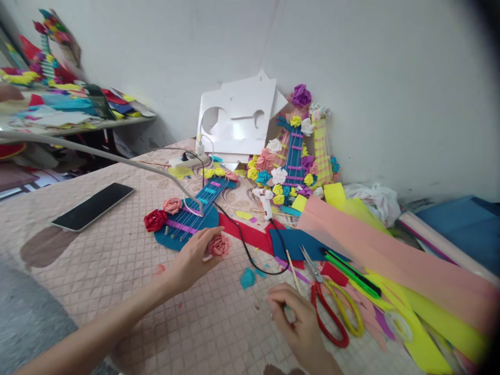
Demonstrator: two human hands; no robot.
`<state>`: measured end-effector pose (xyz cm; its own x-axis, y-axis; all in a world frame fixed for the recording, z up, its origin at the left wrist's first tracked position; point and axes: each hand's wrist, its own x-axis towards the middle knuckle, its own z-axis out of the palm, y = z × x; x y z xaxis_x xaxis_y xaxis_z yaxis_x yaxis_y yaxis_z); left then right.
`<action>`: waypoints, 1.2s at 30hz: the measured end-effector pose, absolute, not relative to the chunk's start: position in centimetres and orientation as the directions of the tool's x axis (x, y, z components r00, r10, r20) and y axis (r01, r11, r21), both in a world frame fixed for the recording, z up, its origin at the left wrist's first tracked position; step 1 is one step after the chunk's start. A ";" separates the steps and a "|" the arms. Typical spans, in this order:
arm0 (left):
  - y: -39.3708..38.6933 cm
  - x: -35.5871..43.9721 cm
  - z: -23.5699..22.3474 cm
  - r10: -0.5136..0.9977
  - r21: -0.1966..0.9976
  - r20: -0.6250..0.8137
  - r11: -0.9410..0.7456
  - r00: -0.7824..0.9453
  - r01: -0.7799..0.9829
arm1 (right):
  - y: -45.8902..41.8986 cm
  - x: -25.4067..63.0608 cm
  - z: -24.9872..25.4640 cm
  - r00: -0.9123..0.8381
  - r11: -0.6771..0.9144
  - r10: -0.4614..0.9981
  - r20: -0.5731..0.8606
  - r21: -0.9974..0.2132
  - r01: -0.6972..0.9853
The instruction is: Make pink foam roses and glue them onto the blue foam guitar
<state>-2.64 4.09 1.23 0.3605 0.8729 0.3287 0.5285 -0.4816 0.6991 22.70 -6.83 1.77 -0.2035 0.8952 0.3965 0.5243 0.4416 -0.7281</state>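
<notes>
A blue paper guitar (213, 216) with strings and purple and teal strips lies on the table. Attached to its edges are a red paper flower (155, 220), a pink one and several yellow ones. At the guitar's lower right edge, my left hand (194, 260) has thumb and fingers closed around a pink paper rose (219, 245). Apart from the guitar, my right hand (294, 319) is curled above the quilted cloth, beside the red-handled scissors (330, 315). Its fingertips are partly hidden, and I cannot make out anything in them.
A white glue gun (264, 203) with a black cord stands behind. On the right lie yellow-handled scissors (353, 312), a green cutter (351, 273), tape (398, 325) and paper sheets (383, 239). A phone (94, 205) lies left; a white cable (117, 156) crosses above the table. Flowered guitars (295, 156) lean behind.
</notes>
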 end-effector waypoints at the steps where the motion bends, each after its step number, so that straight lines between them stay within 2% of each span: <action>1: 4.0 -2.7 1.5 0.887 0.750 0.300 -0.446 0.350 0.488 | -6.5 22.8 2.2 -0.191 0.433 0.898 0.395 -0.726 0.534; 4: 3.7 -3.0 2.1 0.910 0.876 0.188 -0.325 0.370 0.356 | -5.4 23.1 3.2 -0.177 0.402 0.911 0.373 -0.707 0.582; 6: 3.4 -3.1 2.0 0.907 0.887 0.166 -0.309 0.386 0.344 | -4.1 23.5 3.5 -0.153 0.368 0.922 0.356 -0.681 0.633; 8: 3.1 -3.2 1.6 0.900 0.838 0.200 -0.362 0.388 0.408 | -2.1 23.9 3.5 -0.099 0.322 0.930 0.355 -0.654 0.685; 12: 2.6 -2.7 0.8 0.840 0.628 0.324 -0.535 0.436 0.565 | 4.3 25.2 2.9 0.042 0.210 0.941 0.335 -0.678 0.705; 16: 1.8 -0.9 1.6 0.777 0.458 0.402 -0.628 0.484 0.629 | 11.4 26.3 1.8 0.111 0.131 0.943 0.312 -0.658 0.742; 18: 1.0 0.3 2.3 0.766 0.437 0.368 -0.643 0.528 0.628 | 14.2 26.6 1.3 0.125 0.088 0.955 0.268 -0.660 0.746; 21: 0.0 2.2 2.9 0.749 0.426 0.236 -0.652 0.619 0.627 | 16.9 26.4 0.6 0.078 0.063 0.981 0.175 -0.679 0.731; 24: -0.5 3.6 2.6 0.778 0.361 0.139 -0.616 0.613 0.700 | 18.2 25.9 0.3 0.071 0.039 0.989 0.128 -0.696 0.717; 26: -0.4 4.1 2.3 0.801 0.327 0.116 -0.589 0.587 0.739 | 18.4 25.6 0.5 0.106 0.030 0.984 0.145 -0.715 0.698; 30: -0.1 4.3 2.1 0.813 0.357 0.100 -0.568 0.574 0.741 | 17.4 25.4 1.8 0.220 0.077 0.938 0.266 -0.781 0.619; 33: 0.0 4.2 1.9 0.807 0.447 0.115 -0.563 0.579 0.696 | 15.4 25.6 3.6 0.271 0.165 0.895 0.353 -0.828 0.536; 36: 0.0 4.0 1.4 0.812 0.561 0.148 -0.539 0.564 0.628 | 12.3 25.9 5.6 0.284 0.218 0.882 0.375 -0.861 0.459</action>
<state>3.95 0.04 1.39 0.5645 0.8120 0.1483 0.6282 -0.5391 0.5610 25.92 12.28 5.60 0.2842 0.8825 0.3748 0.4590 0.2180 -0.8613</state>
